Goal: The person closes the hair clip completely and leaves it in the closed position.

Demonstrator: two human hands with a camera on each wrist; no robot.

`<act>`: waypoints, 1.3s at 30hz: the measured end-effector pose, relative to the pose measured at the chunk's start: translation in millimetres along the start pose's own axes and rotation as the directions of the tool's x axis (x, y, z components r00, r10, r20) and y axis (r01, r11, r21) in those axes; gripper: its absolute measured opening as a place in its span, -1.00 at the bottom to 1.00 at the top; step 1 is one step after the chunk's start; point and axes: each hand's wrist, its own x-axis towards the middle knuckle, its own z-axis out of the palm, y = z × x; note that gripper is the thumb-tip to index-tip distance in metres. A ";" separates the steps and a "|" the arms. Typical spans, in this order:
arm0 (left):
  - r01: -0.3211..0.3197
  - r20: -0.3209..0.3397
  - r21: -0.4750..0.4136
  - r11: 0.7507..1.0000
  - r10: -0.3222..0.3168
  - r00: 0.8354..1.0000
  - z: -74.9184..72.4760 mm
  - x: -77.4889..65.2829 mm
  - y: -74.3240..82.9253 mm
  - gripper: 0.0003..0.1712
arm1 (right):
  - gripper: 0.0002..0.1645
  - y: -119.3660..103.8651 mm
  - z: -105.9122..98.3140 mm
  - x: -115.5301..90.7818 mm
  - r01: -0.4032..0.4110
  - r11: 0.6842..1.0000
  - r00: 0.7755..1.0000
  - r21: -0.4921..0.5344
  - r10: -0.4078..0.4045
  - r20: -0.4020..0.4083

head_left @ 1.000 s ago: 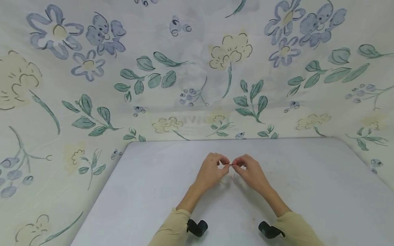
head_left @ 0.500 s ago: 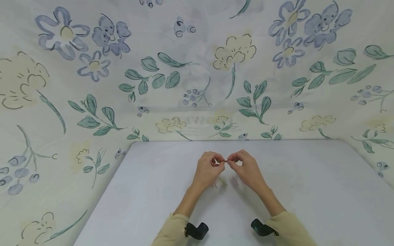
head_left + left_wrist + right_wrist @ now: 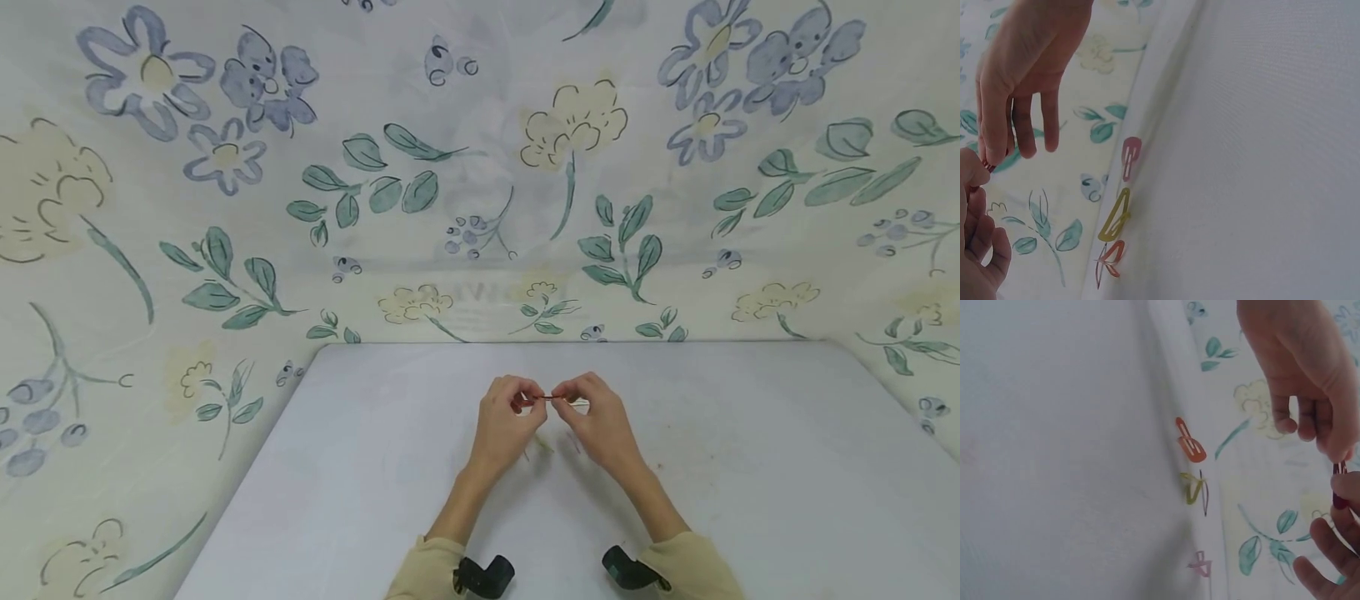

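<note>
A dark red snap hair clip (image 3: 1340,499) is stretched between my two hands above the white table. My left hand (image 3: 508,421) pinches its left end, and my right hand (image 3: 597,421) pinches the other end. In the head view only a thin red line of the clip (image 3: 547,397) shows between the fingertips. Beneath the hands lie more clips: an orange one (image 3: 1194,450) to the left, a yellow one (image 3: 1109,230) in the middle and a pink one (image 3: 1131,149) to the right. A thin dark loop (image 3: 1205,499) lies beside the yellow clip.
The white tabletop (image 3: 360,467) reaches around both forearms. Behind and beside it hangs a flower-printed cloth (image 3: 480,167). Black camera mounts (image 3: 486,575) sit at both wrists.
Both hands have shifted slightly left in the head view over the last second, still pinching the red clip. The right forearm has come a little closer to the left one.
</note>
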 end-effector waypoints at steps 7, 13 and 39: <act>-0.009 -0.025 -0.007 1.000 0.009 1.000 -1.0 -6.6 -2.0 -0.86 | -0.89 4.5 5.4 -7.0 0.038 0.997 0.999 0.064 -0.036 -0.040; -0.015 -0.037 0.004 1.000 0.015 0.999 -3.7 -7.7 -5.1 -0.86 | -0.87 2.2 8.3 -9.1 0.064 0.996 0.996 0.061 -0.060 -0.068; -0.049 -0.153 -0.022 0.999 0.045 0.987 4.2 -10.0 2.0 -0.89 | -0.85 -10.8 16.5 -15.2 0.064 0.998 0.966 -0.022 -0.067 -0.248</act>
